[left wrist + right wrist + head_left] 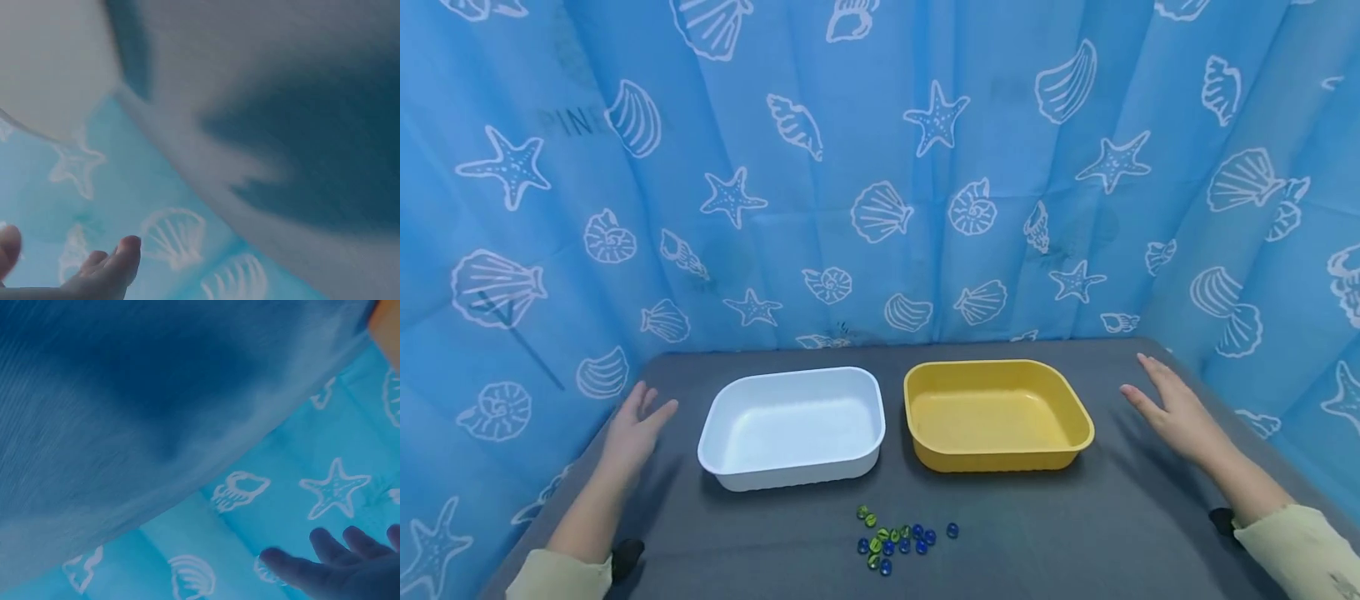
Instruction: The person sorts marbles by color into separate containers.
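Note:
My left hand [634, 429] is raised just left of a white rectangular tub [793, 475], fingers extended and holding nothing. On the other side, my right hand [1180, 417] hovers to the right of a yellow tub [1000, 462], its thumb and fingers spread apart with nothing between them. Both tubs show bare insides. In front of them lies a loose cluster of glass marbles, some green [876, 545] and some dark blue [921, 547]. In the wrist views, fingertips of the left hand [106, 272] and right hand [340, 565] show at the lower edge.
A grey cloth-covered table [760, 542] carries the tubs and marbles. Behind it and along both sides hangs a blue curtain [865, 275] with white shell and starfish prints. A dark wrist strap part [627, 558] sits by the left sleeve, another [1222, 522] by the right.

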`<move>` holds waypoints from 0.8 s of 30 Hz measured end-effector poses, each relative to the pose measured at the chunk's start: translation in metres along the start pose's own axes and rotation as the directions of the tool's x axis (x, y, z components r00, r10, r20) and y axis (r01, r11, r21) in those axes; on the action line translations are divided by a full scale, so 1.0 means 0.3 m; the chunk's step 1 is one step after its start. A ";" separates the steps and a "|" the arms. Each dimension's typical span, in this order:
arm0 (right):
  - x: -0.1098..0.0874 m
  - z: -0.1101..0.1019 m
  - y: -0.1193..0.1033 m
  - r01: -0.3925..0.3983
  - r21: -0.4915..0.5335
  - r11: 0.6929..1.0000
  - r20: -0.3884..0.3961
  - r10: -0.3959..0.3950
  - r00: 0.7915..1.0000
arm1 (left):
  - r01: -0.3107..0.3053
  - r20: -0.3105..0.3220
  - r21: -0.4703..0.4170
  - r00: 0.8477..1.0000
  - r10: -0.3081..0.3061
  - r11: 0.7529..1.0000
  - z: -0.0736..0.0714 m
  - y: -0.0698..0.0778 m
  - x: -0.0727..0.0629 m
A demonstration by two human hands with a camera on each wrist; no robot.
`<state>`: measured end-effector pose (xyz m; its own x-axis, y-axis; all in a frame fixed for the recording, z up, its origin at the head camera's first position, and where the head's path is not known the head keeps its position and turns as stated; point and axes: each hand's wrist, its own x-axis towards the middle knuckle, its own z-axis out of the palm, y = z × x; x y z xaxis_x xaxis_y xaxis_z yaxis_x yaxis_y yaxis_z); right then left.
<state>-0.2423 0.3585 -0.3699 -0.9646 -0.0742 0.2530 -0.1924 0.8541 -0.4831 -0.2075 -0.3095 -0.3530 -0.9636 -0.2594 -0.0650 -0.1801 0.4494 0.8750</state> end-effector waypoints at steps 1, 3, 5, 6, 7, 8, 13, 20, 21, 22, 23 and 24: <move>-0.003 -0.002 -0.012 -0.003 0.029 1.000 -0.007 0.003 1.000 | 0.009 0.002 -0.048 1.000 -0.009 0.999 0.018 0.012 0.004; -0.010 -0.006 -0.040 -0.017 0.074 0.997 -0.023 0.019 1.000 | 0.031 0.010 -0.133 0.999 -0.030 0.991 0.051 0.032 0.013; -0.017 -0.007 -0.067 -0.035 0.105 0.994 -0.040 0.040 0.998 | 0.054 0.016 -0.188 0.999 -0.052 0.981 0.079 0.043 0.025; -0.021 -0.006 -0.081 -0.038 0.121 0.992 -0.051 0.044 0.998 | 0.065 0.016 -0.202 0.998 -0.063 0.977 0.091 0.045 0.032; -0.026 -0.006 -0.094 -0.037 0.135 0.990 -0.063 0.046 0.997 | 0.077 0.020 -0.210 0.997 -0.075 0.975 0.102 0.043 0.041; -0.031 -0.006 -0.106 -0.033 0.148 0.988 -0.076 0.045 0.996 | 0.087 0.022 -0.216 0.996 -0.084 0.972 0.112 0.037 0.052; -0.059 -0.001 -0.158 0.010 0.238 0.971 -0.115 0.018 0.993 | 0.119 0.000 -0.255 0.992 -0.123 0.960 0.150 -0.096 0.161; -0.089 0.014 -0.233 0.067 0.490 0.869 -0.123 -0.008 0.992 | 0.174 0.038 -0.391 0.984 -0.174 0.904 0.154 -0.015 0.071; -0.093 0.017 -0.243 0.080 0.523 0.849 -0.121 -0.019 0.992 | 0.173 0.046 -0.408 0.985 -0.169 0.897 0.153 -0.013 0.066; -0.096 0.021 -0.254 0.093 0.554 0.827 -0.117 -0.033 0.993 | 0.172 0.047 -0.423 0.985 -0.168 0.890 0.153 -0.014 0.066; -0.100 0.026 -0.264 0.101 0.582 0.807 -0.110 -0.045 0.993 | 0.173 0.048 -0.439 0.984 -0.169 0.882 0.153 -0.015 0.066; -0.103 0.032 -0.274 0.110 0.598 0.794 -0.103 -0.060 0.993 | 0.170 0.051 -0.450 0.985 -0.165 0.876 0.153 -0.015 0.067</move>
<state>-0.1986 0.2858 -0.3460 -0.9276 -0.0723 0.3664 -0.3668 0.3616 -0.8572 -0.2351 -0.2776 -0.3803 -0.9292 -0.2867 -0.2331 -0.2329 -0.0352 0.9719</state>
